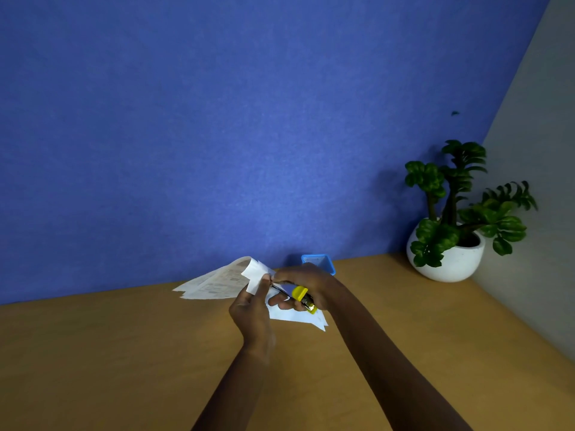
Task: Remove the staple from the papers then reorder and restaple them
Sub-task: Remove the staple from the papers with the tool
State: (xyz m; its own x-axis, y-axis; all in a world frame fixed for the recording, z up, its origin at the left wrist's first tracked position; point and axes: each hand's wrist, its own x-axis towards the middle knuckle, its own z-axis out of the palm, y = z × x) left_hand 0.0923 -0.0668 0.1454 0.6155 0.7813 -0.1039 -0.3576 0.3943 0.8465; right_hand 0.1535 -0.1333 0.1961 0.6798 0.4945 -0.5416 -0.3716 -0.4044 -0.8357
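Brown wooden tabletop [124,353], ending at a blue wall [217,119]. In the far right corner, a round white pot [451,262] with a green plant [451,213], upright. Near the back edge, a small blue container [320,261], partly hidden. In the middle, white papers [214,283], perhaps touching the surface with one lower corner.

We pinched the papers [217,283] above the desk [124,353] with our left hand [252,309], while our right hand [306,284] gripped the yellow stapler [300,294] at their folded corner, a blue basket [320,262] just behind.
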